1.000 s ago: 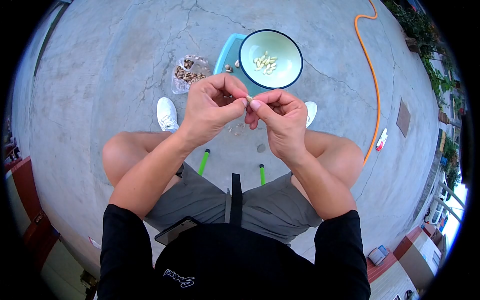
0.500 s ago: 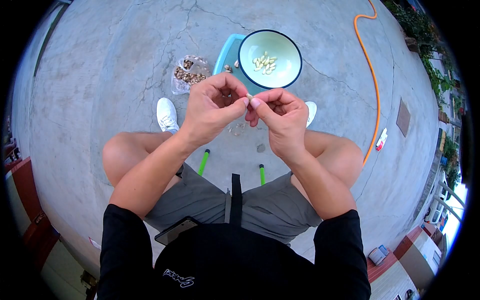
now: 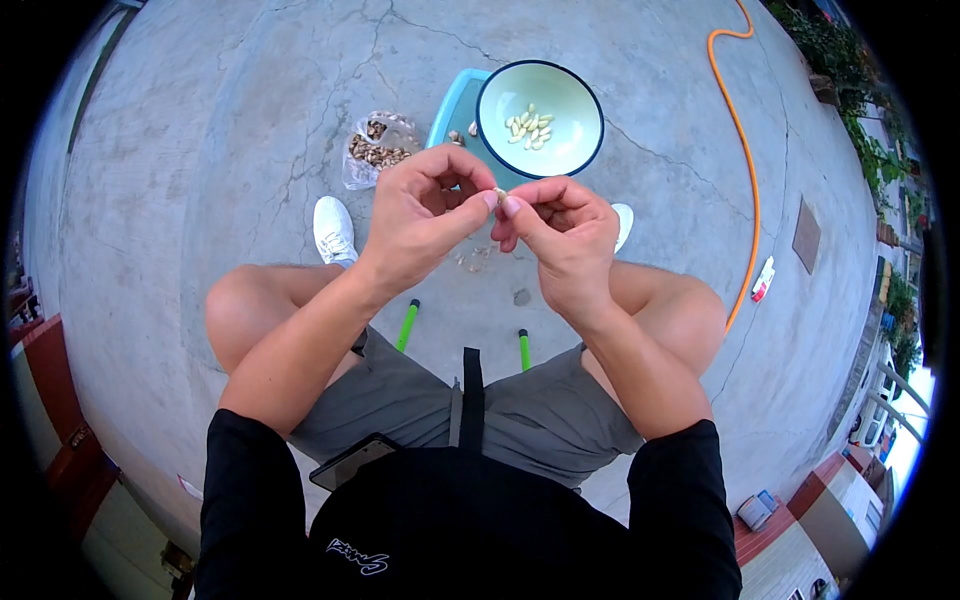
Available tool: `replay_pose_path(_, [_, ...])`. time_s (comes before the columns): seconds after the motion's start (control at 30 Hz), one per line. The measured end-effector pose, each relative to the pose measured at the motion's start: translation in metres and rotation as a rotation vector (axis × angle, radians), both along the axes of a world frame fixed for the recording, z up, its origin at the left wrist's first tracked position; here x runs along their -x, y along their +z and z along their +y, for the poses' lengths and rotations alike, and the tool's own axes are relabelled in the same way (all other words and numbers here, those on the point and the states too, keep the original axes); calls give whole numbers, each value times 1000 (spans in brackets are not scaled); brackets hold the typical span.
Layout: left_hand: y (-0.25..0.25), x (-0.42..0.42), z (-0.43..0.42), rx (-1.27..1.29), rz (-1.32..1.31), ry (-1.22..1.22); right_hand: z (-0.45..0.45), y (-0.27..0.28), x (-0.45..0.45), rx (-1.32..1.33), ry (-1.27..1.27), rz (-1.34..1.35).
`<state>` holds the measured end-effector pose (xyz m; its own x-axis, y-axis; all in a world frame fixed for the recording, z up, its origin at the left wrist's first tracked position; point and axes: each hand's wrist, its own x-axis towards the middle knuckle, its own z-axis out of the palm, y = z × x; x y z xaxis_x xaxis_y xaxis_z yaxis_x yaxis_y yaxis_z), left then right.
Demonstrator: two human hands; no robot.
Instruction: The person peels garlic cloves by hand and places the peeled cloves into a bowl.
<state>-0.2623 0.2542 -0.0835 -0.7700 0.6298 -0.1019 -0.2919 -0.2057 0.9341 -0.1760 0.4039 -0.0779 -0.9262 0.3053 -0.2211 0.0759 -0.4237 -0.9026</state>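
A small garlic clove [image 3: 501, 196] is pinched between the fingertips of both hands, above the ground between my knees. My left hand [image 3: 432, 212] grips it from the left with thumb and index finger, closed. From the other side my right hand [image 3: 563, 232] pinches it too, its other fingers curled. Most of the clove is hidden by the fingertips. Beyond the hands, a pale green bowl [image 3: 570, 130] with a dark rim holds several peeled cloves [image 3: 530, 127]. It rests on a light blue stool or tray [image 3: 450, 100], where a few unpeeled cloves [image 3: 456, 137] lie.
A clear plastic bag [image 3: 362, 172] of unpeeled garlic cloves lies left of the stool. Bits of skin [image 3: 474, 260] are scattered on the concrete below my hands. An orange hose [image 3: 745, 150] runs along the right. My shoe [image 3: 333, 228] is at the left, near green legs [image 3: 408, 326].
My hands stay almost in place. The fingertips have shifted very slightly around the clove; the bowl and bag have not moved.
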Motion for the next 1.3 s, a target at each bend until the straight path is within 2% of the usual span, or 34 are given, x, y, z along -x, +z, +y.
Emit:
replay_pose_path(0.23, [-6,1,-1,-27,40,-3,-3,-3,-3,-249,-31,30])
replay_pose_path(0.57, [-3,1,-2,-33,39,-5,-3,-2,-3,-235,-19,44])
replay_pose_path(0.93, [6,1,-2,-16,-37,-39,6,-3,3,302,124,-67])
replay_pose_path(1.3, [2,6,-5,-20,-7,-42,11,-4,4,417,163,-90])
